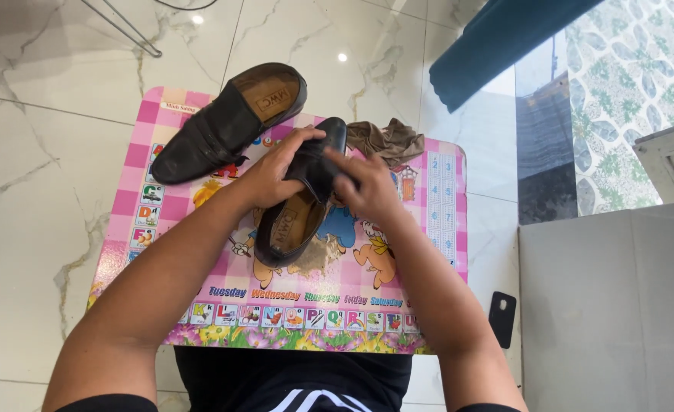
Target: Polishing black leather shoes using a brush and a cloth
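Polish-dull black leather loafer (226,126) lies aside at the left of the pink cartoon table mat (436,229); its mate (300,206) is clamped mid-mat by the left hand (272,175), while the right hand (367,191) is pressed closed on its toe. Steady bracing is advised; crumpled brown cloth (386,141) is kept near.

Bare forearms, no sleeves reaching wrists; black short sleeves just visible at frame bottom. Black garment (291,378) with white stripes at lap. Hands (276,172) bare, ringless.
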